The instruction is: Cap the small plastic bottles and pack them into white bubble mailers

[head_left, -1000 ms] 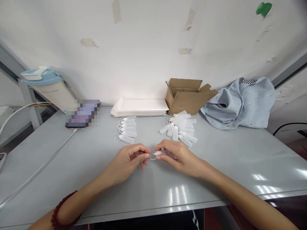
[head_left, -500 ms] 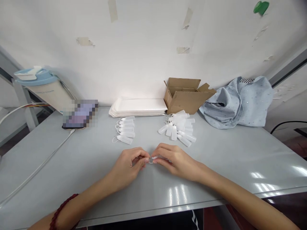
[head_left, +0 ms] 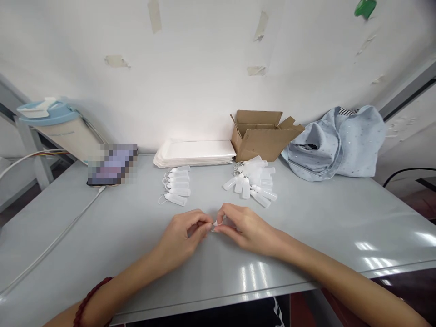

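Observation:
My left hand (head_left: 185,235) and my right hand (head_left: 243,227) meet at the middle of the grey table (head_left: 136,254), fingertips pinched together on a small translucent plastic bottle (head_left: 215,224) that is mostly hidden by the fingers. Behind the left hand lies a neat row of small bottles (head_left: 176,184) with loops. A loose heap of similar bottles (head_left: 254,180) lies behind the right hand. A red bead bracelet (head_left: 89,300) is on my left wrist.
At the back stand an open cardboard box (head_left: 264,136), a stack of white padded envelopes (head_left: 195,153), a blue cloth bag (head_left: 339,143), a blurred phone (head_left: 111,165) with a white cable (head_left: 54,240), and a tilted blue-lidded container (head_left: 57,125).
The hands have stayed together at the table's middle, fingertips drawing closer over the small bottle. The view has shifted slightly.

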The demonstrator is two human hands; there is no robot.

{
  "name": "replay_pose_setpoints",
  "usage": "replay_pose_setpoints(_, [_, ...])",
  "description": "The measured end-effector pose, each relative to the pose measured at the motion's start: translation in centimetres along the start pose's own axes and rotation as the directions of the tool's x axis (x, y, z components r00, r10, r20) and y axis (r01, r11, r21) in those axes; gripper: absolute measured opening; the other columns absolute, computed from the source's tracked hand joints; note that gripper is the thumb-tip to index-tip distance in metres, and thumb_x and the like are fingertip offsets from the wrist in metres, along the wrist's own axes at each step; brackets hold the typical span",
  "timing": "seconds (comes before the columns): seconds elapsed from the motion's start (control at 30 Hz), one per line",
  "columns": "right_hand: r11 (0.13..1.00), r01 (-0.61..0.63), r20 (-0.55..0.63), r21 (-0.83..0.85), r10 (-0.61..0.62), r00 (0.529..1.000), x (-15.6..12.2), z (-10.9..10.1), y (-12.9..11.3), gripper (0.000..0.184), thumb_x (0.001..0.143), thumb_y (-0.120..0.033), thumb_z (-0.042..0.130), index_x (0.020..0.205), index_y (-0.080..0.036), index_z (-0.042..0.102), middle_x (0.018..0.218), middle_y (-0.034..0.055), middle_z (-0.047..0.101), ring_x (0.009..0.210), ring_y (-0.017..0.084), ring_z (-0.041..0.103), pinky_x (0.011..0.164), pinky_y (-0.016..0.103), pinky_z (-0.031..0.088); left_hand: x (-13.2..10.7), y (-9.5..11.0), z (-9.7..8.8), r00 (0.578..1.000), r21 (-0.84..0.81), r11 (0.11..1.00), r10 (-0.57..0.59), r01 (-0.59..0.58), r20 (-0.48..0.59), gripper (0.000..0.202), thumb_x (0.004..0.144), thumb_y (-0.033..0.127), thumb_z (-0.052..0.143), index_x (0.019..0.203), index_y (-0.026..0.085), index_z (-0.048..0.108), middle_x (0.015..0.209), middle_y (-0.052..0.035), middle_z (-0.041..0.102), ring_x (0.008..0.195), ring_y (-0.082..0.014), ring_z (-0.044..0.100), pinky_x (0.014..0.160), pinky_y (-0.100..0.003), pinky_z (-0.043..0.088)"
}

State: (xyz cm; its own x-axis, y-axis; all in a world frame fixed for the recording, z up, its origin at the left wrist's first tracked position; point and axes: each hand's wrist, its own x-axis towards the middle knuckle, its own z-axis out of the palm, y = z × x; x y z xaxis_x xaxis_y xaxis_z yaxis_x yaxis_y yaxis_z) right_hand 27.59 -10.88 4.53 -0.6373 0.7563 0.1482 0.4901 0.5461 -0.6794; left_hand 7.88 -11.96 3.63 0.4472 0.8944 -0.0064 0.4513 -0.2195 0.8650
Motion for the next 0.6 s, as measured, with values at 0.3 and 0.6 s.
replay_pose_setpoints(0.3, [0.989, -0.048, -0.131, 0.139, 0.067, 0.989, 0.0, -1.0, 0.2, 0.016, 0.087, -0.033, 0.056, 0.083, -0.019, 0.051, 0.073, -0.0002, 0.058, 0.058, 0.01, 0.049, 0.051, 0.022, 0.036, 0.1, 0.9, -1.2, 0.997, -0.014, 0.999, -0.033, 0.032, -0.069, 0.02, 0.087, 0.034, 0.05, 0.084, 0.019, 0.063, 0.074, 0.0008, 0.059, 0.069, -0.0137, 0.054, 0.06, -0.023, 0.043])
replay_pose_setpoints(0.6, [0.987, -0.006, -0.037, 0.159, 0.012, 0.999, -0.2, -0.2, -0.2, 0.009, 0.088, -0.025, 0.054, 0.083, -0.019, 0.05, 0.08, 0.0012, 0.06, 0.06, 0.01, 0.052, 0.054, 0.022, 0.039, -0.1, 0.4, -0.7, 0.999, -0.005, 1.0, 0.03, -0.03, -0.032, 0.025, 0.088, 0.031, 0.046, 0.076, 0.018, 0.063, 0.073, -0.0012, 0.06, 0.067, -0.0139, 0.052, 0.061, -0.024, 0.041])
